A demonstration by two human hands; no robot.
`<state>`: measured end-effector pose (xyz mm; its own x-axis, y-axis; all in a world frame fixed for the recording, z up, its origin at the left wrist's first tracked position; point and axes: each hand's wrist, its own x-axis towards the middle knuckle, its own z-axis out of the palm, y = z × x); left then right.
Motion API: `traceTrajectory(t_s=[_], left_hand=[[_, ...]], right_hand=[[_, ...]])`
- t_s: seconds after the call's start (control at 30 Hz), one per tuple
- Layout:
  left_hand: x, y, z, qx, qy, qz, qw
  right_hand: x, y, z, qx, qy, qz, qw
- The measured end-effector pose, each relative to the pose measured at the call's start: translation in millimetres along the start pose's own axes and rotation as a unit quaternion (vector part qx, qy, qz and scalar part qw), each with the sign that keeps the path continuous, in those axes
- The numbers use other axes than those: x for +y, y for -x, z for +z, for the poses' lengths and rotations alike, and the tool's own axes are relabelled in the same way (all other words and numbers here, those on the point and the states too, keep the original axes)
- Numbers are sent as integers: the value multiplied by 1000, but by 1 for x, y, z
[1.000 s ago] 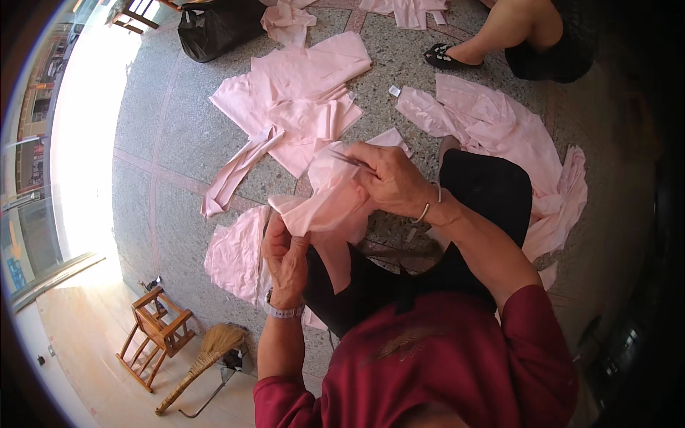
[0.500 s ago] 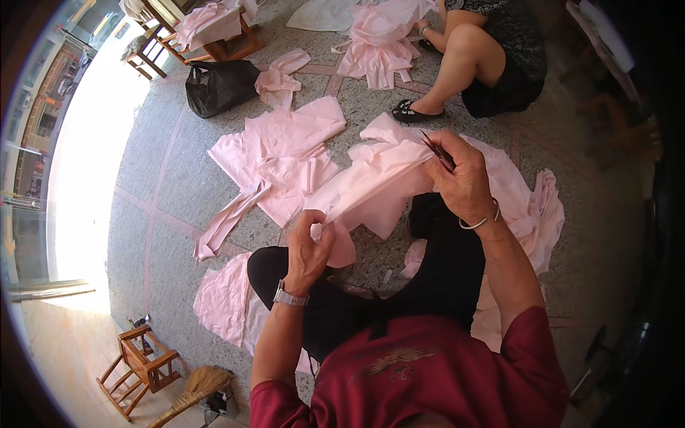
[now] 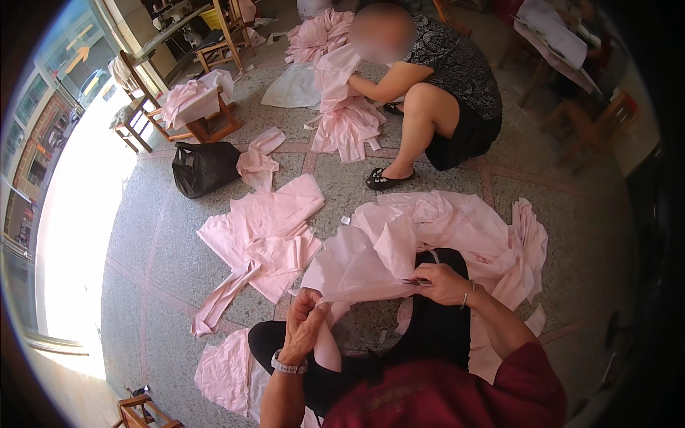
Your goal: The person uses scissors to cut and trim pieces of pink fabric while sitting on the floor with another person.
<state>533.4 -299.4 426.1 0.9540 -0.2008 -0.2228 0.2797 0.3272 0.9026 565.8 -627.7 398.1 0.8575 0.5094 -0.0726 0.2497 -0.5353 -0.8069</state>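
A pale pink piece of thin fabric [image 3: 364, 264] is stretched between my hands above my black-trousered legs. My left hand [image 3: 303, 321] is closed on its left edge. My right hand [image 3: 435, 285] is closed round small dark scissors [image 3: 417, 281] at the fabric's right side; whether their blades touch the cloth I cannot tell. More pink fabric [image 3: 510, 242] lies heaped beyond and to the right of my legs. A folded pink piece with a long strip [image 3: 264, 228] lies on the floor to the left, and a crumpled piece [image 3: 221, 378] beside my left knee.
A co-worker [image 3: 457, 85] squats ahead, a hand in another pink pile [image 3: 342, 128]. A black bag [image 3: 203, 171] sits left of them, near wooden chairs [image 3: 214, 121]. The bright doorway [image 3: 78, 250] is at the left, a table [image 3: 549, 43] at back right, a small wooden chair [image 3: 139, 414] at lower left.
The view has tilted up, showing more of the room and the co-worker. My right hand with the scissors went outward, then came back down along the fabric; both hands still hold on.
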Motion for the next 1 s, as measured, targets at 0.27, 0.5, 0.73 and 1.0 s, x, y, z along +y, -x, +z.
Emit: traceTrajectory(t_s=[0.27,0.5,0.73,1.0], left_hand=[[-25,-8,21,-109,-95,-68,987],[-28,-4,11,-104,-102,-97,985],[-35,-1,6,-48,-45,-184,981],[-39,2,-6,-149,28,-229,961]], right_hand=[[-57,-40,44,-163,-366,11,916],[-39,-60,59,-171,-191,-27,966],[-38,-49,56,-100,-184,-41,977],[-43,-41,35,-111,-167,-27,979]])
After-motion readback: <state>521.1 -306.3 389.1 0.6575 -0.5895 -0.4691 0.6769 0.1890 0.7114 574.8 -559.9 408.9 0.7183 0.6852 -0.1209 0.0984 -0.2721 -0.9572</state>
